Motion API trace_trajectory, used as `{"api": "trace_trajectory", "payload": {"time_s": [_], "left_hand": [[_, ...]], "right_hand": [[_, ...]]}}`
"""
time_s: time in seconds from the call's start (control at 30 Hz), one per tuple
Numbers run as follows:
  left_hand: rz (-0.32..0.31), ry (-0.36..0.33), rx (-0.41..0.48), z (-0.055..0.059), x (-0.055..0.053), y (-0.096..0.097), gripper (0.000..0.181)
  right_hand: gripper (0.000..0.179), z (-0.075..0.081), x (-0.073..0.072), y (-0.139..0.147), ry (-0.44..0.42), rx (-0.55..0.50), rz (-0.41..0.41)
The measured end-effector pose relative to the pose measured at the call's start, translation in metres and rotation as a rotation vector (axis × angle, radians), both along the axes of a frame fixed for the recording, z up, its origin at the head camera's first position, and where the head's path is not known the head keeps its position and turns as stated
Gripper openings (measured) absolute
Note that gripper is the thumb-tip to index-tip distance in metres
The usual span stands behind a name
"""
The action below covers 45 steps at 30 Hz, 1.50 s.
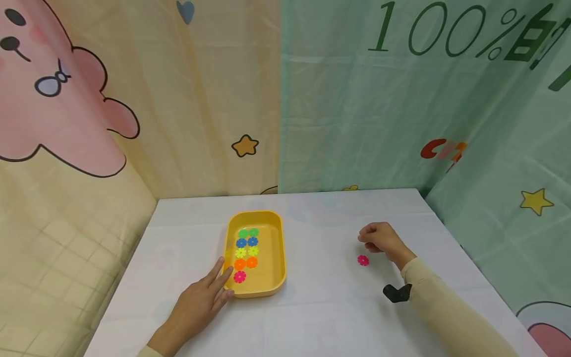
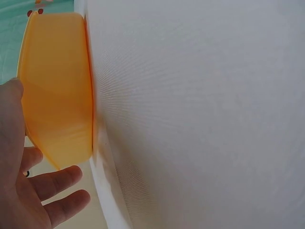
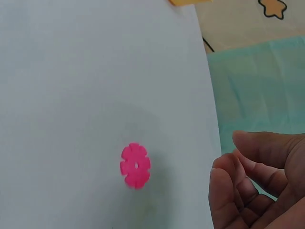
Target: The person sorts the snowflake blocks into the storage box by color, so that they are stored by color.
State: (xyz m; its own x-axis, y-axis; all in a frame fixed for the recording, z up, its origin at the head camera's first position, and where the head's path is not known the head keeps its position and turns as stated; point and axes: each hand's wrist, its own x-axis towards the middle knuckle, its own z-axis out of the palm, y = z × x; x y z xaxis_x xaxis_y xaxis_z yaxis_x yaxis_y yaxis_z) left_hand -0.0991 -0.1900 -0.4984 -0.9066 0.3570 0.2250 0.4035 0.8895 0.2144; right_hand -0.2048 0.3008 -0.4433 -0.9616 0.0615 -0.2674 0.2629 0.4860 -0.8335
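Note:
On the white table stands a yellow tray (image 1: 272,282), its left rim under the spread fingers of my left hand (image 1: 196,302). The left wrist view shows the tray's outer wall (image 2: 59,90) with the thumb at its rim and the other fingers stretched out beside it. Inside lie flower-shaped plastic discs in rows: green pairs, blue pairs, yellow pairs, orange pairs, and a single pink disc (image 1: 239,276). Another pink disc (image 1: 363,260) lies flat on the table at right. Just beyond it hovers my right hand (image 1: 381,239), fingers loosely bent, thumb apart, holding nothing.
The white-covered table (image 1: 321,307) meets printed curtains (image 1: 214,99) at its back and sides. A black strap piece (image 1: 397,293) sticks out at the right sleeve's cuff. A broad stretch of table separates the tray from the loose pink disc.

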Motion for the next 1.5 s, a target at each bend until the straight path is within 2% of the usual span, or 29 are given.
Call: {"api": "trace_trajectory", "payload": {"time_s": [0.27, 0.47, 0.7, 0.87, 1.1, 1.37, 1.5], "left_hand": [[0.001, 0.016, -0.001, -0.003, -0.002, -0.003, 0.06], [0.01, 0.011, -0.005, -0.003, -0.003, -0.002, 0.06], [0.009, -0.015, 0.006, -0.001, -0.002, 0.0, 0.06], [0.007, 0.002, 0.013, -0.001, -0.001, 0.0, 0.06], [0.008, -0.007, 0.013, -0.001, -0.001, 0.001, 0.06], [0.004, -0.002, 0.019, -0.001, 0.0, 0.0, 0.06], [0.001, 0.008, 0.02, -0.001, 0.0, 0.0, 0.06]], "right_hand": [[0.019, -0.015, 0.01, 0.021, -0.036, 0.054, -0.006], [0.023, -0.028, 0.015, 0.018, -0.055, 0.067, -0.002], [0.024, -0.033, 0.019, 0.013, -0.064, 0.093, -0.009], [0.02, -0.035, 0.02, 0.007, -0.054, 0.131, -0.006], [0.02, -0.039, 0.02, 0.004, -0.017, 0.19, 0.019], [0.023, -0.042, 0.022, -0.001, 0.047, 0.34, 0.062], [0.022, -0.041, 0.024, -0.004, 0.054, 0.375, 0.07]]}}
